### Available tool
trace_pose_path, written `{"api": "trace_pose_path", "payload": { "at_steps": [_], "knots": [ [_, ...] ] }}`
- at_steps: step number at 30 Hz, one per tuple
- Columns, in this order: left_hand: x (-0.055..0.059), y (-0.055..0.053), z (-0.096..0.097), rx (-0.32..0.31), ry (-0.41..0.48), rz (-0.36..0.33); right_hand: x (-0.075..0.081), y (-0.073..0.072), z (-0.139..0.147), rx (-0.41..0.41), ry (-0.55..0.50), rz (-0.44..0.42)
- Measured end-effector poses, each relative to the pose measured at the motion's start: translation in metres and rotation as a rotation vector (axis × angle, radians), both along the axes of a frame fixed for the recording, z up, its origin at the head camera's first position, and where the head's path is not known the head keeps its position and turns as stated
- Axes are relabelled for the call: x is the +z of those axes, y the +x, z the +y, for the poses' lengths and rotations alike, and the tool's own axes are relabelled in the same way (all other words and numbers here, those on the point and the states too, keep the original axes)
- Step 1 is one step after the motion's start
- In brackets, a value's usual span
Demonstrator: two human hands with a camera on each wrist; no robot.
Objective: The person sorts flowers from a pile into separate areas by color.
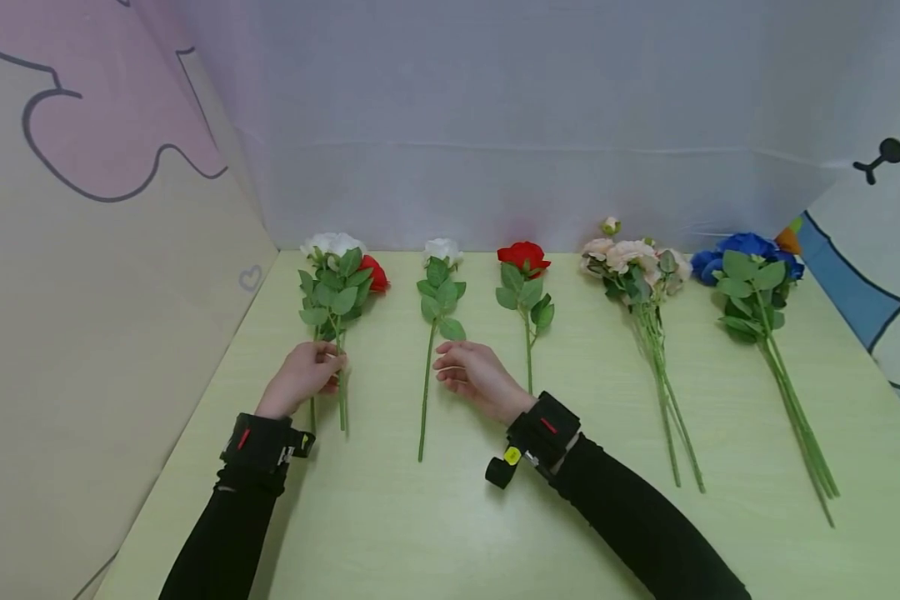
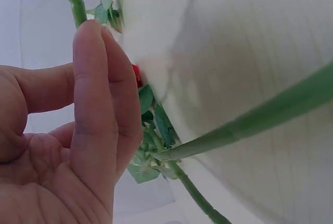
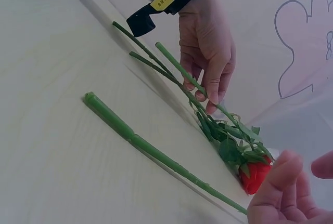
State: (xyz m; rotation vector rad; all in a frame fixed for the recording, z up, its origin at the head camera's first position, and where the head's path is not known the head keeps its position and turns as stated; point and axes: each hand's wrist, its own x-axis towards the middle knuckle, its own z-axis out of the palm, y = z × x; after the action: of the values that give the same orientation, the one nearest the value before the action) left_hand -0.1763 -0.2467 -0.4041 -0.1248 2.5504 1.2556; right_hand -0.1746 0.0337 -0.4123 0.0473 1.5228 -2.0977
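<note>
At the left, a bunch with white roses (image 1: 333, 243) and a red rose (image 1: 375, 273) lies on the table. My left hand (image 1: 306, 375) pinches one green rose stem (image 3: 179, 67) between thumb and fingertips, slightly above the bunch's other stems (image 3: 151, 52). That stem also shows above the fingertips in the left wrist view. A single white rose (image 1: 442, 248) lies right of the bunch, its stem (image 1: 424, 400) pointing towards me. Beside this stem is my right hand (image 1: 480, 379), fingers loosely bent. In the right wrist view its thumb (image 3: 323, 166) stands apart from the fingers, and nothing is visible between them.
A single red rose (image 1: 523, 257) lies right of centre, its lower stem behind my right wrist. Farther right are pale pink flowers (image 1: 633, 258) and blue flowers (image 1: 746, 246) with long stems. A white curtain (image 1: 495, 192) hangs behind the pale table (image 1: 390, 525).
</note>
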Motion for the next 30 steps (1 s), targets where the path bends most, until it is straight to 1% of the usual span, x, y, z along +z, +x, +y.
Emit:
{"api": "trace_pose_path", "payload": {
  "at_steps": [7, 15, 23, 30],
  "knots": [
    [0.008, 0.003, 0.001, -0.018, 0.009, 0.017, 0.003, -0.002, 0.007, -0.019, 0.011, -0.002],
    [0.015, 0.005, 0.002, -0.029, 0.006, 0.076, 0.004, -0.004, 0.019, -0.021, 0.027, 0.038],
    [0.023, 0.004, 0.018, -0.068, 0.02, 0.12, 0.011, -0.007, 0.038, -0.038, 0.074, 0.064],
    [0.027, 0.0, 0.033, -0.114, 0.038, 0.152, 0.015, -0.011, 0.056, -0.061, 0.125, 0.103]
  ]
}}
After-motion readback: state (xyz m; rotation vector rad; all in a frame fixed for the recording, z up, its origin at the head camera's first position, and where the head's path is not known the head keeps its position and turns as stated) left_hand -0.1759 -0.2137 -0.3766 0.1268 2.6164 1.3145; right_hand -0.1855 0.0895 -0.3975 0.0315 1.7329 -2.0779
